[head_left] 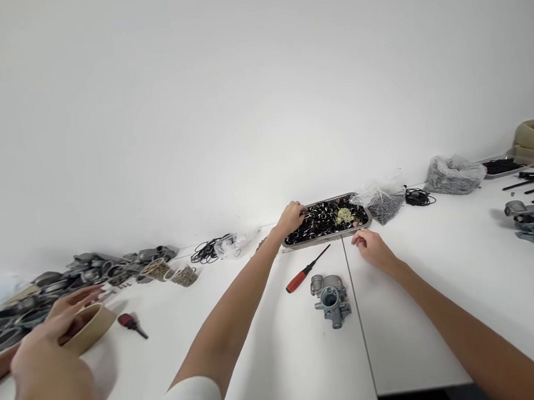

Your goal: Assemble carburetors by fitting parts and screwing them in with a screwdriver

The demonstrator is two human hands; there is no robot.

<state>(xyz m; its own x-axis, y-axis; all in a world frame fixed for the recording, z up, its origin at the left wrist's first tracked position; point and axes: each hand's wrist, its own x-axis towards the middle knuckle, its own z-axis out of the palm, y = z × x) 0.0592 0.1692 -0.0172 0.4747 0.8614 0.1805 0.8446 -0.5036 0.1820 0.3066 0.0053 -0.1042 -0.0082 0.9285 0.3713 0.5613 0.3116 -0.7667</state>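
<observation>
Right now your left hand (292, 218) reaches over the left end of the metal tray (326, 240), fingers at the small black parts (318, 221) heaped inside; whether they grip one, you can't tell. Your right hand (372, 248) rests loosely curled on the table (299, 361), just beside the tray's near right corner. Between your forearms, nearer you than the tray, lie a red-handled screwdriver (305, 271) and a metal carburetor (331, 300). Beyond your right hand, a clear bag (386, 203) of small grey pieces leans on the tray's right end, with a black cord coil (419, 196) beside it. Well left of your left hand, two cups (184, 277) hold small pieces; farther left, another person's hands (55, 358) hold a tan ring-shaped piece (90, 330) near piled grey metal parts (55, 291).
</observation>
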